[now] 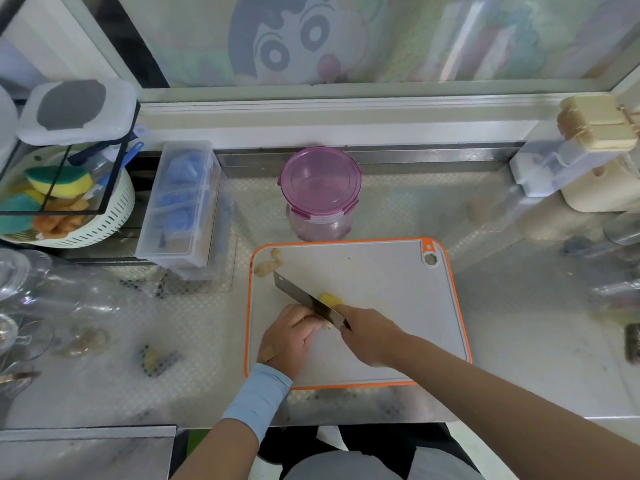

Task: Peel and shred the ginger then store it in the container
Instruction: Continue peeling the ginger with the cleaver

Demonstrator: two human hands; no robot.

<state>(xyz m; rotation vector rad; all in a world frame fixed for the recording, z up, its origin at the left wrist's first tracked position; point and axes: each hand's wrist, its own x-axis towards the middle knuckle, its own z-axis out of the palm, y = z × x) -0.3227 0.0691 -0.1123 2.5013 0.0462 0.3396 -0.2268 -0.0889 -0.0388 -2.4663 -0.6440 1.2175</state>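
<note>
I watched from afar, looking down on a pale bench (519, 306) with a grey, orange-rimmed cutting board (381, 271) lying square before the person. The ginger (329, 300) sat on the near-left part of the board, its peeled yellow end showing just beyond the blade. The left hand (289, 337) lay beside it, its grip curled with bent fingertips on the piece, I judged to keep it from rolling and to keep the tips tucked away from the edge. The right hand (370, 336) had its grip wrapped round the handle of the knife (304, 299). The blade slanted across the ginger toward the far left, touching it, which suited slicing before shredding. A few pale scraps (270, 263), likely peel, lay in the board's far-left corner, apart from the cutting spot. The container (318, 223), clear with a purple lid (320, 181) on, stood on the bench just behind the board, within easy reach for storing later.
</note>
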